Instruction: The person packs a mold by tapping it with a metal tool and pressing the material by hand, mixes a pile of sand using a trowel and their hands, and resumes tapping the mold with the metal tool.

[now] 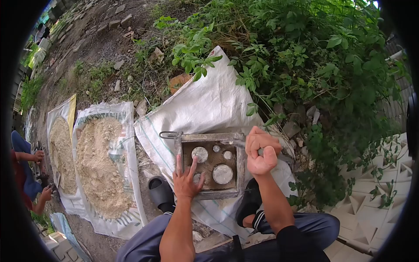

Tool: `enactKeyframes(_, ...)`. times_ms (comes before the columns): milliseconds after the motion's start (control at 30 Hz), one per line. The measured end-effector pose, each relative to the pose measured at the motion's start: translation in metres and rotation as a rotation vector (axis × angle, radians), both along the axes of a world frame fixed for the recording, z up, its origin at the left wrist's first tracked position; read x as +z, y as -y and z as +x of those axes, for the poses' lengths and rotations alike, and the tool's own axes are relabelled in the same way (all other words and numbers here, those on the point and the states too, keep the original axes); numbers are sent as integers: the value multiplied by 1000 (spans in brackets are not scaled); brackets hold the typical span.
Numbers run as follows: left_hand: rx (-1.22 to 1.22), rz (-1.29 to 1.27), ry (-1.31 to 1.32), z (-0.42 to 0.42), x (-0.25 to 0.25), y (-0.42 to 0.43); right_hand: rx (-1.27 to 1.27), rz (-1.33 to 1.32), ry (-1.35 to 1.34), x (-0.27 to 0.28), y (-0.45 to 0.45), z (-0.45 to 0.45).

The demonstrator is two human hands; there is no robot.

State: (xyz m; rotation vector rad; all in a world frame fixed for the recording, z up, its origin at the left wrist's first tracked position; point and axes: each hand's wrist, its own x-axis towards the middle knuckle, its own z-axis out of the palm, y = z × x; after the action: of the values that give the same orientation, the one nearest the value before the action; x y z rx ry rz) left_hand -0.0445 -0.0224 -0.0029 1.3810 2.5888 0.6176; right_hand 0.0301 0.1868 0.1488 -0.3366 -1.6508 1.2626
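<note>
A white woven sack [209, 105] is lying spread under everything and, looking thin and limp, is likely offering little firm support. Beside it, a pale sand heap [100, 161] is sitting on another sheet, seeming loose and crumbly. The rectangular moulding frame [218, 194] is resting on the white sack in front of the person, looking rigid and probably weighing a good deal with its brown sand filling [209, 165]; its side bars and the wire loop [168, 132] at its far left corner are seeming the soundest places for taking hold, while the sand is probably breaking easily under a poke. The left hand [187, 183] is reaching over the near left part with fingers spread apart, gripping nothing visible, one fingertip overlapping the medium disc [200, 154]. The right hand [263, 150] is hanging by the far right corner, fingers curled together around a small grey piece [261, 152], too hidden for naming. Within the frame, the largest disc [222, 174] is looking hard and dusty, perhaps slippery, best held by its rim; the two smallest discs [228, 155] are probably suiting only a fingertip pinch.
</note>
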Motion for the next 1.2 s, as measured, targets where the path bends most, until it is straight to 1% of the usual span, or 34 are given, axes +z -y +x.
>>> enactKeyframes(33,2,-11,6,2,-1,2,2,-11,6,-4,3,1)
enactKeyframes(100,-9,6,-2,-1,1,1,-37,-1,-104,-11,8,0)
enactKeyframes(133,-16,5,-8,-2,3,3,11,44,-25,-33,5,-7)
enactKeyframes(167,-14,-17,-11,-3,4,2,7,54,-32,-46,-3,-2)
enactKeyframes(233,-23,-44,7,5,6,5,21,18,136,-33,-9,-2)
enactKeyframes(300,6,-26,-34,1,2,-1,41,58,92,-6,-2,-2)
enactKeyframes(367,12,-43,-9,0,2,-1,-9,-22,-21,9,7,-2)
enactKeyframes(433,2,-11,0,0,4,0,-53,-11,-80,-30,6,-6)
enactKeyframes(467,-2,-6,-9,0,4,0,-30,5,-28,-42,0,-7)
enactKeyframes(533,3,-11,-13,4,6,4,-15,22,42,-29,-1,-4)
enactKeyframes(667,13,-1,-28,3,1,-2,13,-31,-28,18,3,-4)
enactKeyframes(700,6,3,-33,0,3,-1,12,-41,-34,-2,4,-5)
enactKeyframes(733,4,-3,-39,-2,4,4,13,34,0,-35,3,-5)
enactKeyframes(767,-8,-28,-18,-2,4,4,15,124,36,-38,1,-12)
enactKeyframes(833,-17,-49,12,3,3,2,25,106,74,-36,0,-7)
enactKeyframes(933,3,-51,1,0,0,0,-18,20,9,-1,0,0)
enactKeyframes(967,13,-29,-12,0,0,-2,-11,10,12,-6,1,0)
enactKeyframes(1033,13,-16,-29,0,1,3,-36,3,-67,-15,5,1)
enactKeyframes(1067,9,-13,-32,-1,0,2,-5,54,-37,-52,4,0)
enactKeyframes(1100,8,-5,-29,-1,1,-1,-2,63,-40,-45,0,-3)
enactKeyframes(1167,2,16,-31,3,2,2,-26,-23,68,-34,-5,0)
enactKeyframes(1200,1,12,-37,1,-1,-1,-14,18,13,-17,-3,0)
